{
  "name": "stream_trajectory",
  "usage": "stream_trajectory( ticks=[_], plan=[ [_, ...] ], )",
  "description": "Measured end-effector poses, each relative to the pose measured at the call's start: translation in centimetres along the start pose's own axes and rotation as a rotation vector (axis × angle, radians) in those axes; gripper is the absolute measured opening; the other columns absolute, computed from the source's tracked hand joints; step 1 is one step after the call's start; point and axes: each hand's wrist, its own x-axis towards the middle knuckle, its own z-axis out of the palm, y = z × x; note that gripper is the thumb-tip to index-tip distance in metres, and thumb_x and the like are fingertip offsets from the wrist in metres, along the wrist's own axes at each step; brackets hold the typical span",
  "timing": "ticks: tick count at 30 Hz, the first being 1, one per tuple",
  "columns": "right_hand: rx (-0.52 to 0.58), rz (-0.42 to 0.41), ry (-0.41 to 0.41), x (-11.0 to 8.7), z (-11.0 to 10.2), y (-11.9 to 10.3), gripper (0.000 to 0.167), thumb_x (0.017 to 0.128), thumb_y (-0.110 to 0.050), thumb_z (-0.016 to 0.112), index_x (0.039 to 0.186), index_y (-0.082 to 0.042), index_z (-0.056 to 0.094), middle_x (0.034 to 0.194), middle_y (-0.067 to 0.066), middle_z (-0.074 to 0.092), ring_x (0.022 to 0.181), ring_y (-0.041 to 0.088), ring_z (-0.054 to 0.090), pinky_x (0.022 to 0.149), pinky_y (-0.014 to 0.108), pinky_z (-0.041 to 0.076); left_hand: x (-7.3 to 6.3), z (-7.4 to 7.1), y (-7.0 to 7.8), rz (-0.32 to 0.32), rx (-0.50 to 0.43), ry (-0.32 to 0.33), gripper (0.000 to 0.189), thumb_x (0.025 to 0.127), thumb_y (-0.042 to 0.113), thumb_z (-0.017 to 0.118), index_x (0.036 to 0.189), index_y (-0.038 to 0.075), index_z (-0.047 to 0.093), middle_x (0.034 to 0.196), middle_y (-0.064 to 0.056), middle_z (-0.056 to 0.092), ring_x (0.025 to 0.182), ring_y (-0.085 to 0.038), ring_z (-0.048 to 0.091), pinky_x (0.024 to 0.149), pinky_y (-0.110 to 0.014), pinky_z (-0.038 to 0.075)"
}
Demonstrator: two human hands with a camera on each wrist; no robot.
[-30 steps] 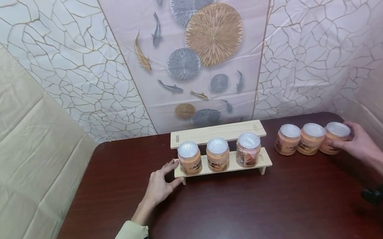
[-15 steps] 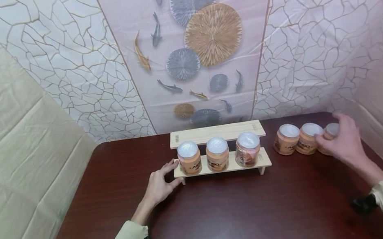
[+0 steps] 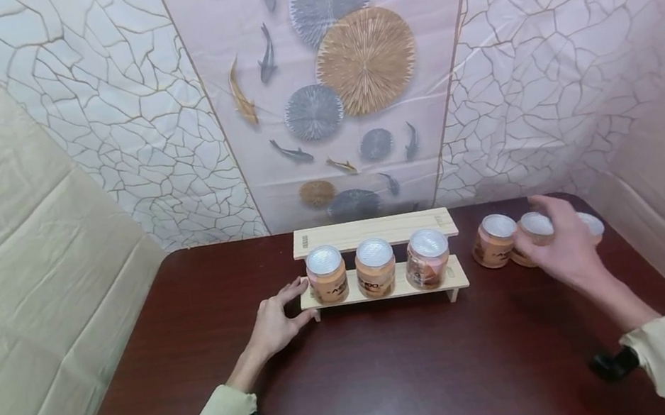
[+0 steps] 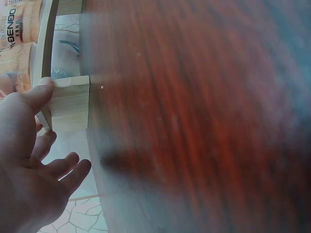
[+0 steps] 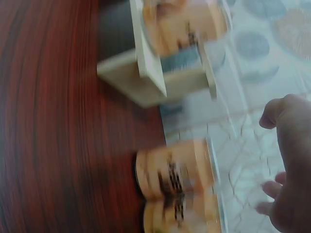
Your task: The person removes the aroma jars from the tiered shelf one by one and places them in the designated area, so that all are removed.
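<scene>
While the left hand (image 3: 275, 323) pinches the nearest end of the wooden rack (image 3: 375, 233) between thumb and fingers, the right hand (image 3: 566, 248) hovers above the loose jars (image 3: 496, 244), its thumb and fingers apart. Those three stand upright on the tabletop (image 3: 410, 382): one left of that hand, one partly hidden behind it, one to its right. Just right of the left hand, the rack's lower step bears three upright lidded jars (image 3: 376, 274).

The 6 jars (image 3: 377, 277) are orange with seemingly silvery lids (image 3: 374, 253), the rack (image 3: 402, 281) cream, the table (image 3: 395, 370) grained red-brown.
</scene>
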Motion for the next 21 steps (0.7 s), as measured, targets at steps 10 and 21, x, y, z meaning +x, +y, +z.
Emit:
stream_trajectory(
  ticks=[10,21],
  plan=[
    [0.222,-0.016,-0.170,-0.8,3.4,-4.4,0.062,0.075,0.008,0.080,0.130,0.010,0.051,0.119,0.028,0.058,0.102,0.045,0.064,0.081,0.007,0.044,-0.1,0.1,-0.2,0.002,0.004,0.009,0.058,0.079,0.016,0.087,0.133,0.006,0.066,0.136,-0.013,0.060,0.125,-0.040,0.055,0.101,-0.054,0.043],
    [0.350,0.019,-0.233,-1.5,6.2,-6.7,0.065,0.076,0.006,0.083,0.132,0.010,0.049,0.118,0.025,0.063,0.107,0.040,0.063,0.087,0.045,0.054,0.0,0.1,-0.1,0.005,0.005,0.013,0.059,0.079,0.016,0.087,0.133,0.006,0.065,0.136,-0.014,0.060,0.125,-0.040,0.055,0.102,-0.054,0.043]
  ],
)
